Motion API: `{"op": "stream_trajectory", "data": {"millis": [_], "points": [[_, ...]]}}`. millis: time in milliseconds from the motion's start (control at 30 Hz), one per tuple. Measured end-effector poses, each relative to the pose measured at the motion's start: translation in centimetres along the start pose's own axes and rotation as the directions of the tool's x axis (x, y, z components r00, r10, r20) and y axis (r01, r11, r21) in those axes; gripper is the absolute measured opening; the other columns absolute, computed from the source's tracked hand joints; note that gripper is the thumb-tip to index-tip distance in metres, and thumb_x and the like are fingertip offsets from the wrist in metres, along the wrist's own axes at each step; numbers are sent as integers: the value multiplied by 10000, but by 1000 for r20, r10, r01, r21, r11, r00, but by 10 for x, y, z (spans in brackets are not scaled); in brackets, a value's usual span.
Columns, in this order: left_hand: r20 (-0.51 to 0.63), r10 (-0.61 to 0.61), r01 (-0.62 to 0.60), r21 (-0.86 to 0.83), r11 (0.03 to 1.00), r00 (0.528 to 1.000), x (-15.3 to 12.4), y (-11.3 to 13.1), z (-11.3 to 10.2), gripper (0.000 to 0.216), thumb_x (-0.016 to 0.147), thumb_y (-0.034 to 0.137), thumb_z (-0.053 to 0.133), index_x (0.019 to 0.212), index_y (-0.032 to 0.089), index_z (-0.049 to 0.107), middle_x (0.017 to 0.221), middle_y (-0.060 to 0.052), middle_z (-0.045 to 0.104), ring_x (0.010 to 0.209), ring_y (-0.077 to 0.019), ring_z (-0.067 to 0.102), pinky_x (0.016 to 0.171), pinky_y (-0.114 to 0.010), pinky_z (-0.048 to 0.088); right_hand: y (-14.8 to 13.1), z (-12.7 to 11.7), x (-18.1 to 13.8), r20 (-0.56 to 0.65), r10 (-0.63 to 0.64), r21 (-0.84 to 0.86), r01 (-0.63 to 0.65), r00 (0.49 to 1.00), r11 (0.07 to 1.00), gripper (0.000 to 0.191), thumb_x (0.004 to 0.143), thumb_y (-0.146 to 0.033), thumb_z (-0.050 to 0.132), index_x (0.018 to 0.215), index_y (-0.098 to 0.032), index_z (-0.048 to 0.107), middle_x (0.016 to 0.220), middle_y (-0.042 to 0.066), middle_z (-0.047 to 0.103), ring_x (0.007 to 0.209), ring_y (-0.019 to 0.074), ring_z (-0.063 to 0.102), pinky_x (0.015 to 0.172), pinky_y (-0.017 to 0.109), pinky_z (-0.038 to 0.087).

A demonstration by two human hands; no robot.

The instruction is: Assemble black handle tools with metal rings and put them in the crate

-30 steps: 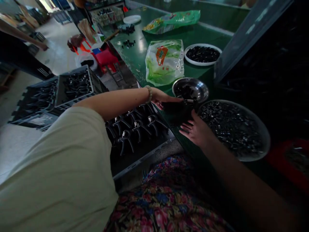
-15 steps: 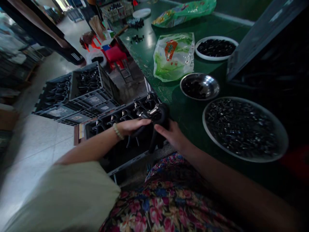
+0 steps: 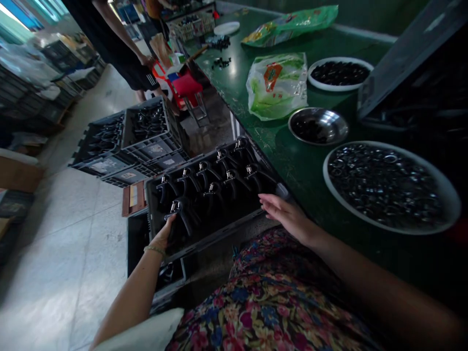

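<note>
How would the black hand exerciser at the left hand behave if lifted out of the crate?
The hand exerciser looks stiff, not floppy: two moulded handles joined by a metal coil spring. Probably light for its size, given slim handles; the left hand touches just one. Its splayed handles might snag neighbours packed close in the crate.

Green table (image 3: 292,163): ring dish (image 3: 326,168), steel bowl (image 3: 341,123), white plate (image 3: 311,78), plastic bag (image 3: 278,85).

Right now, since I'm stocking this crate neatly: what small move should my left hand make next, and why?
Probably release the hand gripper and draw the left hand back: the gripper it holds already lies in the black crate, in front of the two rows of grippers, while the right hand hovers open and empty.
</note>
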State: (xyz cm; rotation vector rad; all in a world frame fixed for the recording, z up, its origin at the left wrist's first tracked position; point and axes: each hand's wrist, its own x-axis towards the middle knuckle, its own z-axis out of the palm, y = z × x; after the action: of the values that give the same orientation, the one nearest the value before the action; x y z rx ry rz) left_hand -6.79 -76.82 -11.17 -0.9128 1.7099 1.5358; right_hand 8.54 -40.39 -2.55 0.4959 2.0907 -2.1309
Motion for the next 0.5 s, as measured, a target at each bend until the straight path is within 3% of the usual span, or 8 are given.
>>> {"op": "stream_trajectory", "data": {"millis": [133,233,367,467,500], "points": [[82,10,-14,48,999,997,27,10,33,387,913,400,465,1078,101,648,823,-109,727,821,-234,706,682,-273,559,2,-30,-29,-179,86,76,-74,980,994,593,790,-650,576,1191,-214,603,1222,128,600,1074,261,600,851,405,519],[88,26,-34,85,996,996,33,19,52,367,892,402,509,1041,101,655,757,-95,719,738,-216,703,646,-259,556,6,-45,-47,-258,152,149,-116,954,982,555,790,-622,595,1137,-191,620,1136,126,631,951,228,646,791,363,531],[97,26,-40,147,988,995,16,27,57,440,903,471,463,1076,110,643,778,-105,718,730,-224,700,615,-275,553,22,-58,-60,-268,176,225,-116,947,967,498,773,-592,632,1047,-177,655,984,96,674,826,195,663,722,328,526],[69,13,-37,356,934,998,-7,32,68,490,920,523,382,1129,150,621,865,-105,710,800,-260,697,596,-313,554,35,-63,-70,-278,136,219,-75,951,973,484,719,-592,685,956,-170,671,859,51,690,742,169,656,680,304,508],[97,61,-98,445,890,993,-14,37,81,462,925,511,381,1142,176,612,918,-98,701,836,-264,690,614,-329,558,38,-66,-75,-290,109,205,-49,951,977,481,698,-592,701,926,-169,673,823,37,692,714,162,651,673,300,503]]}}
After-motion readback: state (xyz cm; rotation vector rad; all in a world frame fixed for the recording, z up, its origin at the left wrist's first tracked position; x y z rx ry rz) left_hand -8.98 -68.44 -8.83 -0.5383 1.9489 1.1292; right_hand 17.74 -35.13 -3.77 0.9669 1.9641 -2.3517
